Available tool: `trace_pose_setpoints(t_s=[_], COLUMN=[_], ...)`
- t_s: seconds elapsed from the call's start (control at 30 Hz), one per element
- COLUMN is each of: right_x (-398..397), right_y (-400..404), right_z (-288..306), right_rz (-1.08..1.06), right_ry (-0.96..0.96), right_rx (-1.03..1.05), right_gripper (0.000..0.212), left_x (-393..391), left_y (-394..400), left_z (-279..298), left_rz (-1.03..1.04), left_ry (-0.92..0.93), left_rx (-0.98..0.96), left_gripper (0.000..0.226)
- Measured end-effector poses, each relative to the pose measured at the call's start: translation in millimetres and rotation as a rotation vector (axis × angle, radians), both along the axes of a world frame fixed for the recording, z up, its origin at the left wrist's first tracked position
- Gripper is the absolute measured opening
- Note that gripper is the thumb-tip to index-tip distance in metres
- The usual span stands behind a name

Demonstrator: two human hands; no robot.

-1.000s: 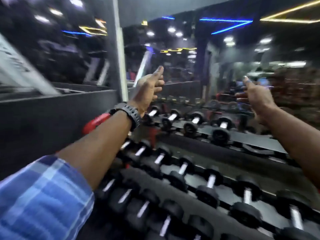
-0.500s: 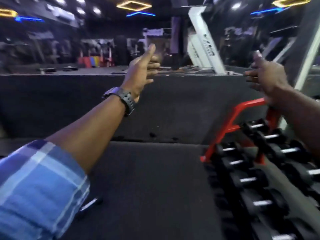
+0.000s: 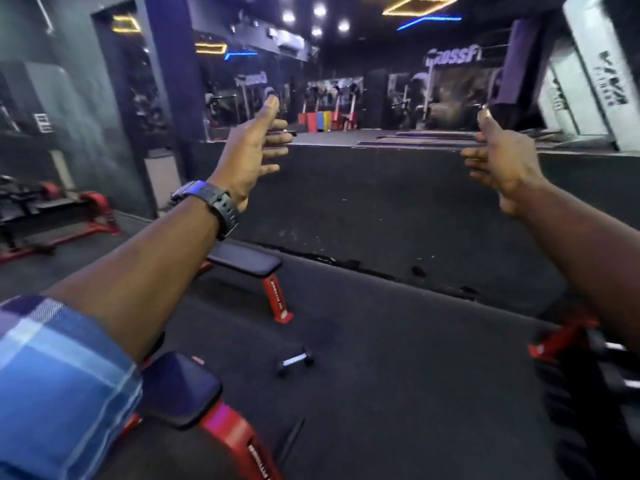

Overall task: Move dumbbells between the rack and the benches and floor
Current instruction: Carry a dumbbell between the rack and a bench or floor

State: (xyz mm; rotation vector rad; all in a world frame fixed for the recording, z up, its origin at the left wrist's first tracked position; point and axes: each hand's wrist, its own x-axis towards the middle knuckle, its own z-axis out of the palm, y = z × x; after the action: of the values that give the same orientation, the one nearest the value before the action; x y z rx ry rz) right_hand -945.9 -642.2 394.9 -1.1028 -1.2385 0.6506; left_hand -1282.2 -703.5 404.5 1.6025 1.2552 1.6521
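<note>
Both arms were stretched forward at chest height, and neither hand held anything. The left hand was raised with its palm turned inward, thumb pointing up and fingers loosely spread and nearly straight; a dark wristwatch sat on that wrist, and a blue plaid sleeve was rolled up at the forearm. The right hand mirrored it well apart to the right, thumb up, fingers relaxed and slightly bent, gripping nothing. Below and between the arms, a single small dumbbell with dark ends and a bright metal handle lay on the dark rubber floor, apart from everything else. A flat bench with a black pad and a red leg stood just beyond it to the left, partly hidden behind the left forearm, and a second bench with the same black pad and red frame sat nearer, at the lower left edge. At the far right edge a red-framed dumbbell rack showed behind the right arm, with what looked like a few dumbbells on it, though blur and the frame edge made their number hard to tell. A red and black machine stood by the left wall.
</note>
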Motion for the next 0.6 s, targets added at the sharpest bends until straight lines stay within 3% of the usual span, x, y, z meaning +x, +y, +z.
trace_pose_setpoints(t_s=[0.07, 0.2, 0.3, 0.4, 0.6], right_x=[-23, -57, -83, -114, -165], right_y=[2, 10, 17, 22, 37], right_z=[-5, -18, -38, -81, -211], right_rz=[0.028, 0.047, 0.057, 0.082, 0.146], right_ry=[0.007, 0.009, 0.002, -0.033, -0.024], right_rx=[-0.012, -0.060, -0.111, -0.185, -0.429], right_gripper=[0.048, 0.068, 0.068, 0.058, 0.060], left_x=[-16, -39, -49, -59, -76], left_y=[-5, -3, 6, 17, 40], left_z=[-1, -3, -24, -72, -192], left_rz=[0.022, 0.032, 0.023, 0.040, 0.032], left_ry=[0.013, 0.002, -0.018, -0.043, -0.154], left_rx=[0.006, 0.008, -0.024, -0.111, -0.364], left_gripper=[0.059, 0.060, 0.058, 0.056, 0.052])
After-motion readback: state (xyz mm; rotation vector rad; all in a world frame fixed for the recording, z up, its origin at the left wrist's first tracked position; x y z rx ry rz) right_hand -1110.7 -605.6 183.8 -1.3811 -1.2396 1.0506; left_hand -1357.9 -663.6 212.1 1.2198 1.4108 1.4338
